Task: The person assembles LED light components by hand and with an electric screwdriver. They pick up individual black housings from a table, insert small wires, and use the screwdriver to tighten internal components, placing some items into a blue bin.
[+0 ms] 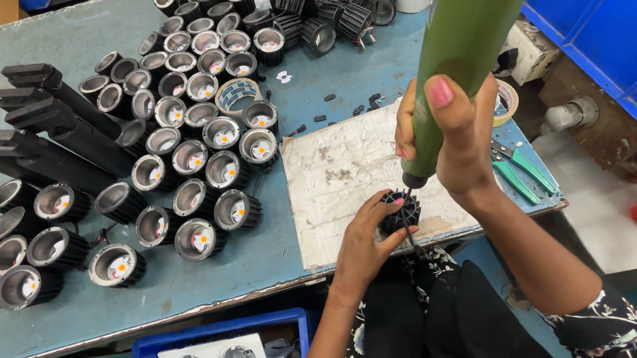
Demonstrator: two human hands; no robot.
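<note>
My right hand grips a green electric screwdriver held nearly upright, its bit pointing down into a black finned heat-sink part. My left hand steadies that part from the left, fingers around its side, on a worn white board at the front edge of the blue-grey table.
Several round spotlight housings with pale LED centres crowd the table's left and middle. Black track adapters lie at far left. More finned parts, tape rolls, green pliers and blue bins surround the board.
</note>
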